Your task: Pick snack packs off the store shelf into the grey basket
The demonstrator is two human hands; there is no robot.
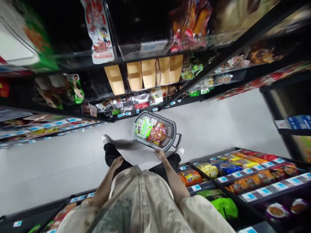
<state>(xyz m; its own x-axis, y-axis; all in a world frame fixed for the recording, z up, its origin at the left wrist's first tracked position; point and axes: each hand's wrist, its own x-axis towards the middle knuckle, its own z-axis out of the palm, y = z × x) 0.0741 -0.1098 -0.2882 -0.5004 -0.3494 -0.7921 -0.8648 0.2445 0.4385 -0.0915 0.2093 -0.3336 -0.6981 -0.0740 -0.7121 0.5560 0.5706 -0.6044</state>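
A grey shopping basket [172, 124] sits on the floor before me, its dark handle [178, 141] out at the right end. Inside lie green-and-white packets [145, 127] on the left and red-brown packets [157, 132] on the right. My right hand [159, 154] is at the basket's near rim, fingers curled and seemingly closed on it. Over my dark trouser leg is my left hand [118, 162], loosely closed, with no object visible in it; its fingertips are small and blurred.
Ahead runs a black shelf rack [80, 111] with hanging packs and tan boxes [134, 76]. Behind me on the right, another shelf [233, 174] holds colourful bags, with cups at its lower right. A pale floor [206, 129] lies between. My white shoes [105, 139] stand wide apart.
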